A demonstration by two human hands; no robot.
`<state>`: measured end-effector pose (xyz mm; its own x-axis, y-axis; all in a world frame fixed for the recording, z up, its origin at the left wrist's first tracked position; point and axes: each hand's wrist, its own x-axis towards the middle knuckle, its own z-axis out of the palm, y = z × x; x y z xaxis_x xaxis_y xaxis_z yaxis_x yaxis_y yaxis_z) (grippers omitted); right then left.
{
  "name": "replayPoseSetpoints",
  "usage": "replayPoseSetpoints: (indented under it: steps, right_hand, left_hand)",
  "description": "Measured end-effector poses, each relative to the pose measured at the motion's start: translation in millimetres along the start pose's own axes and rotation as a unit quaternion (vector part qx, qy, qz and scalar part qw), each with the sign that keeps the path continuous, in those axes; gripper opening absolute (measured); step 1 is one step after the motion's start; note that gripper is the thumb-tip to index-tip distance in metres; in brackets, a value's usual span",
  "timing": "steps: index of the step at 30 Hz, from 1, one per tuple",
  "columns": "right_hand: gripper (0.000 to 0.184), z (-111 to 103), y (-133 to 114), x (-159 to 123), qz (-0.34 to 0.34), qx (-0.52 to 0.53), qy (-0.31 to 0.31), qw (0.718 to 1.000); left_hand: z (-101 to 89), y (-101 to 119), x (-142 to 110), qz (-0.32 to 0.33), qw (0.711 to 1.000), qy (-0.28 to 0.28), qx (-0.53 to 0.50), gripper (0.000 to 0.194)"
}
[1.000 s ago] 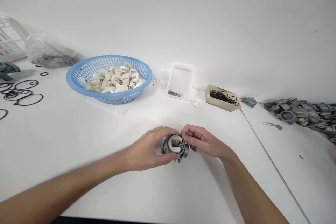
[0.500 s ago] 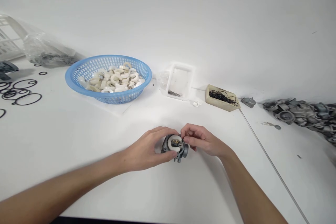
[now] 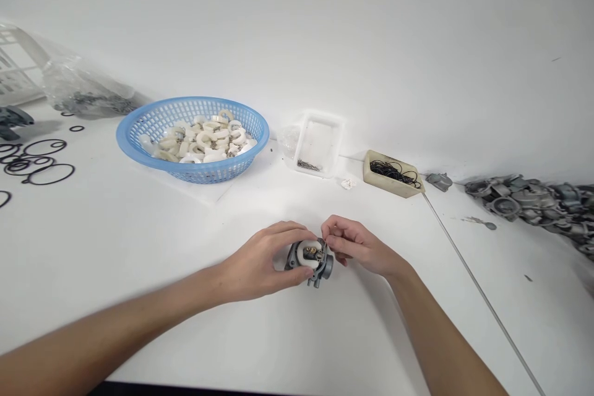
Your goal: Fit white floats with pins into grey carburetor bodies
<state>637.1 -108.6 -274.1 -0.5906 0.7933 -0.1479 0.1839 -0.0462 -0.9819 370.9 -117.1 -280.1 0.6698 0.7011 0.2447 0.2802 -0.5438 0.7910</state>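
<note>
A grey metal carburetor point(image 3: 327, 267) rests on the white table with its underside facing up. Inside it sit a white C-shaped float point(image 3: 302, 255) and small brass jets. My left hand point(image 3: 269, 260) grips the carburetor from the left, thumb on the near side and fingers on the far side. At the carburetor's right upper edge is my right hand point(image 3: 355, 244), thumb and forefinger pinched together. Whatever lies between those fingertips is too small to make out.
Behind stands a blue basket point(image 3: 139, 158) of white floats. A white tray point(image 3: 327, 139) holds small pins; a cream box point(image 3: 387, 184) holds black rings. A thin rod point(image 3: 477, 288) crosses the right side. Metal bowls point(image 3: 529, 198) are heaped far right; black O-rings point(image 3: 49, 182) lie left.
My right hand's fingertips have shifted slightly up at the carburetor's edge, and the pinch looks tighter. The left hand keeps its grip with hardly any movement.
</note>
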Motion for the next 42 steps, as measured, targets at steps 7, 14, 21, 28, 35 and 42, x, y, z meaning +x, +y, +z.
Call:
replayPoseSetpoints:
  steps: [7, 14, 21, 28, 35, 42]
  right_hand:
    - [0.031, -6.0, 1.6, -1.0, -0.001, 0.023, 0.006, 1.0]
    - [0.032, -4.4, -0.2, -1.5, 0.002, 0.017, 0.011, 1.0]
    - [0.032, -3.7, -0.3, -2.4, 0.001, 0.009, 0.005, 1.0]
    - [0.032, -3.9, 0.7, -2.0, 0.005, -0.002, 0.0, 1.0]
    - [0.034, -2.2, -0.9, -2.7, 0.01, -0.004, -0.005, 1.0]
    - [0.036, -2.2, -1.5, -2.3, 0.013, -0.002, -0.001, 1.0]
  left_hand:
    - [-0.3, 0.7, 0.7, 0.009, 1.0, 0.002, 0.005, 0.038]
    - [1.7, 2.8, 0.0, 0.015, 1.0, 0.013, 0.001, 0.037]
    - [2.0, 2.1, 0.1, 0.02, 1.0, 0.018, 0.002, 0.037]
    - [2.6, 3.2, -0.5, 0.015, 1.0, 0.015, -0.004, 0.036]
    - [2.1, 3.7, 0.3, 0.01, 1.0, 0.014, -0.002, 0.036]
    - [3.3, 2.9, -0.7, 0.007, 1.0, 0.02, 0.008, 0.035]
